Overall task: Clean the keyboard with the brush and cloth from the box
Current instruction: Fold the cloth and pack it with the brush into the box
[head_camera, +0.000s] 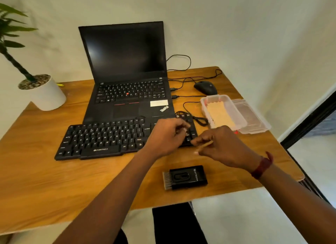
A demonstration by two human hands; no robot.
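The black keyboard (101, 138) lies across the wooden table in front of the laptop. My left hand (167, 134) hovers over its right end with fingers curled, covering the number keys. My right hand (218, 145) is just right of the keyboard, fingers bent and blurred; whether either hand pinches something small is unclear. The black brush (185, 177), bristles pointing left, lies on the table near the front edge, below both hands and untouched. The clear plastic box (204, 105) stands open at the right with a tan cloth (219, 114) inside.
The box's clear lid (254, 116) lies right of the box. An open black laptop (125, 61) stands behind the keyboard, with a black mouse (205, 87) and loose cables (192, 116) to its right. A white plant pot (45, 92) sits at the back left corner.
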